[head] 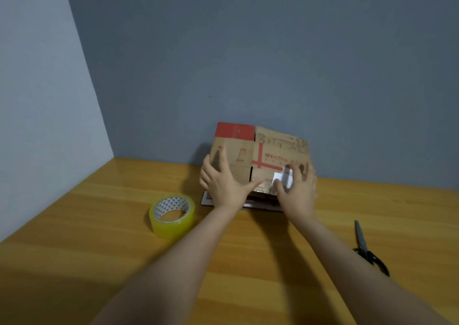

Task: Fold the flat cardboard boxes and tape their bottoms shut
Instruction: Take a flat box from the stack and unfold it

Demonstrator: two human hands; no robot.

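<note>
A brown cardboard box (268, 151) with red print and a red corner patch leans up near the back wall, its flat face towards me. My left hand (223, 183) lies spread against its left part, fingers straight. My right hand (298, 190) presses its lower right part, where a shiny white label sits. More flat cardboard (207, 199) lies underneath, mostly hidden. A roll of yellowish clear tape (172, 215) stands on the table to the left of my left wrist.
Black-handled scissors (367, 247) lie on the wooden table (74, 250) at the right, beside my right forearm. Grey-blue walls meet in a corner at the back left, close behind the box.
</note>
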